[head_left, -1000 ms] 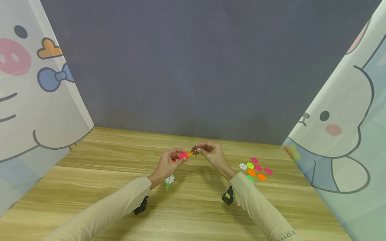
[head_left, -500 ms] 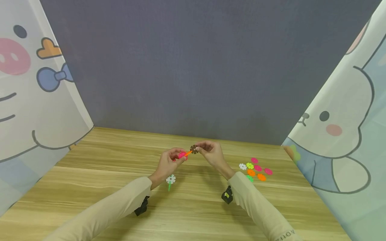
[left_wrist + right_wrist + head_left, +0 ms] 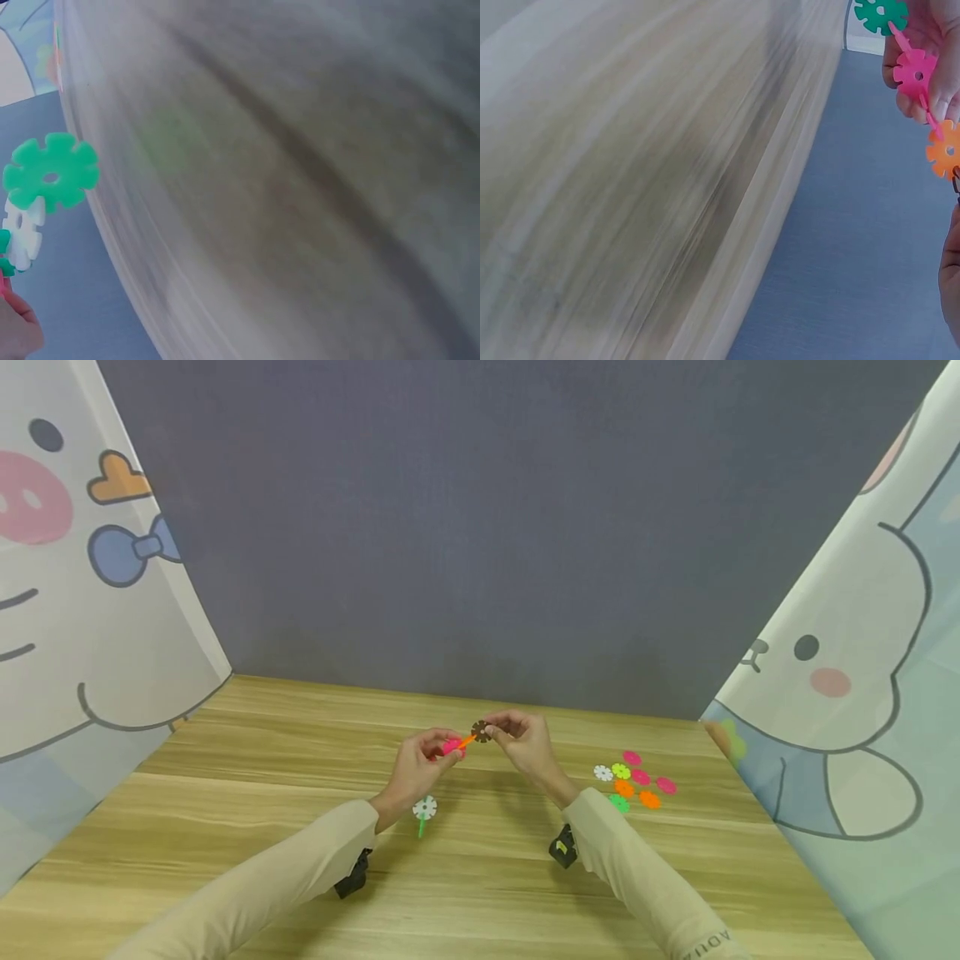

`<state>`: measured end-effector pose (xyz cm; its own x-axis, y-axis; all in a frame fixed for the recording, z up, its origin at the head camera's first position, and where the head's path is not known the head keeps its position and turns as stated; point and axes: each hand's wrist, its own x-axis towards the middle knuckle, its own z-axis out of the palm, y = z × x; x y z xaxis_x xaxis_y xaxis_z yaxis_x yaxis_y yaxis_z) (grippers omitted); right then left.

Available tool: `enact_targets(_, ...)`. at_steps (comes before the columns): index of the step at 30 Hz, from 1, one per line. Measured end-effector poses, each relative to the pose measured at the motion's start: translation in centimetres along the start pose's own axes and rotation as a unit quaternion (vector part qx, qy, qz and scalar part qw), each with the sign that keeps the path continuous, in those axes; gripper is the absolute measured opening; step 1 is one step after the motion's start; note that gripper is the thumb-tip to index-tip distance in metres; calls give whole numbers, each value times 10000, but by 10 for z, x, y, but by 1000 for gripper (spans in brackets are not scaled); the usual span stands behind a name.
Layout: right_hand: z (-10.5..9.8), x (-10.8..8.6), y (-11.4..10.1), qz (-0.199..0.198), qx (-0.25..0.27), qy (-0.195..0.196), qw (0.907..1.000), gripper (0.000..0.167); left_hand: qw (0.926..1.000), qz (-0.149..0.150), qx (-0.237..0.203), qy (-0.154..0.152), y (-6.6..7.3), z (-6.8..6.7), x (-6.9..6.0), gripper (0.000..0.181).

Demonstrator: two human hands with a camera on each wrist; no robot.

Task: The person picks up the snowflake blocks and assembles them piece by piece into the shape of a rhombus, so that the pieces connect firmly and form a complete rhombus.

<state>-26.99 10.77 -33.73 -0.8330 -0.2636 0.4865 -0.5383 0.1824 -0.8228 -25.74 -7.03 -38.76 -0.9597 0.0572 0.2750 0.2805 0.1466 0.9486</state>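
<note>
My left hand point(image 3: 414, 770) grips a chain of interlocked snowflake discs by a pink disc point(image 3: 452, 748). From it hang a white disc point(image 3: 424, 808) and a green disc point(image 3: 51, 172), the latter large in the left wrist view. An orange disc point(image 3: 467, 741) slants up from the pink one. My right hand point(image 3: 531, 750) pinches a brown disc point(image 3: 480, 732) between thumb and fingers, against the orange disc's end. In the right wrist view the orange disc point(image 3: 946, 148) meets the brown one's edge, mostly cut off; whether they are slotted together I cannot tell.
Several loose discs lie to the right on the wooden table point(image 3: 480, 893), among them a white disc point(image 3: 603, 772), a yellow disc point(image 3: 621, 771), an orange disc point(image 3: 649, 799) and a green disc point(image 3: 618, 803). A dark grey panel point(image 3: 480, 527) rises behind the table.
Both hands keep their grips. The brown disc and right hand have shifted slightly left, closer to the left hand. The hanging white and green discs have swung a little and turned.
</note>
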Motion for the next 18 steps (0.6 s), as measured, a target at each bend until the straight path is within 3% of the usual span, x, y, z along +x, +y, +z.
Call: enact_targets(18, -2, 1, 0, 177, 41, -122, 9998, 12, 9999, -119, -34, 62, -3, 3, -1, 19)
